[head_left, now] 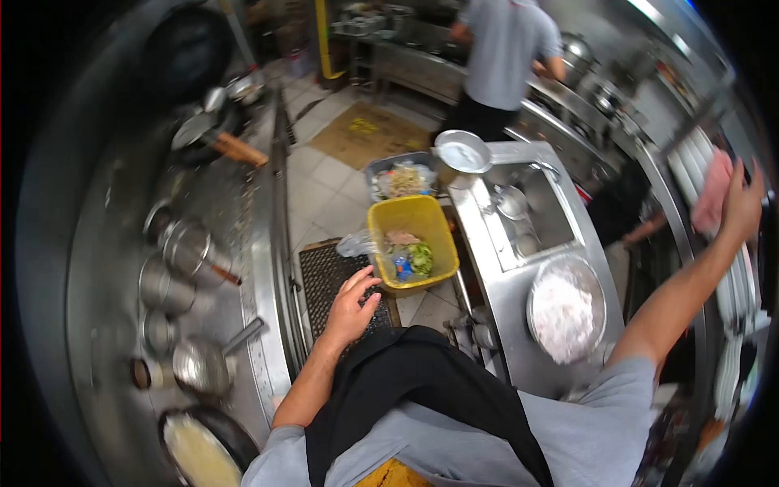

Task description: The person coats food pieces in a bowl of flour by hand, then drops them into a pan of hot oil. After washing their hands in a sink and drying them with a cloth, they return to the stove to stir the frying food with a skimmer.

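Cloth, pink and bunched (714, 191), hangs high at the far right against the rack of white plates (688, 169), probably kept there so it stays within an arm's reach of both counter and crockery. The right hand (742, 209) is stretched up to it at full arm's length, fingers raised beside the fabric. At this distorted edge of the view I cannot tell whether the fingers close on the cloth or only touch it. The left hand (350, 307) holds nothing: it hangs low with fingers spread and relaxed above the black floor mat (323, 280), likely out to the side for balance during the long reach. Just beyond it stands a yellow bin (412, 217) with scraps inside, set in the aisle beside the steel counter (497, 252), where waste can drop straight in. On that counter sit a wide metal bowl (565, 312) of white contents and, farther on, a sink (545, 207) and a round pan (462, 150). A grey tub (402, 174) of food lies behind the bin. To the left runs the cooking range (105, 243) with small pots (187, 247), a ladle (203, 365) and a wok (199, 450) of pale liquid. Another person in a grey shirt (505, 49) works at the far end, facing away.
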